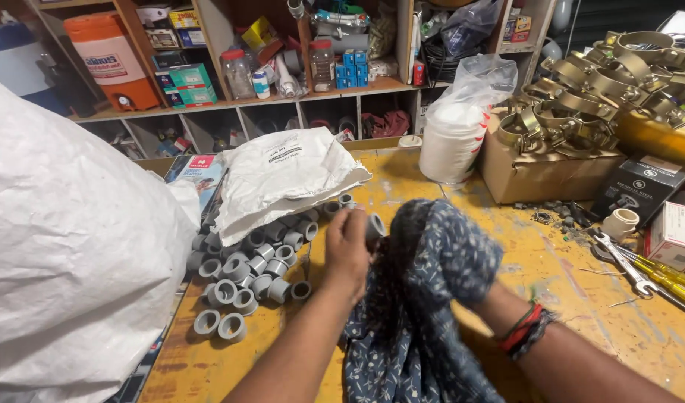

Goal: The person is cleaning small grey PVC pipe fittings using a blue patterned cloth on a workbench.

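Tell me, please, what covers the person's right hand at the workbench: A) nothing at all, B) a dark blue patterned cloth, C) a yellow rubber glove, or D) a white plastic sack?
B: the right hand is wrapped in a dark blue patterned cloth, while the left hand holds a small grey pipe fitting against it.

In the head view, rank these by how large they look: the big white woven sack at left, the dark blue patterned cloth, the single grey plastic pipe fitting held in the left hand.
1. Big white woven sack, though it lies nearest the camera.
2. Dark blue patterned cloth.
3. Grey plastic pipe fitting at the left hand.
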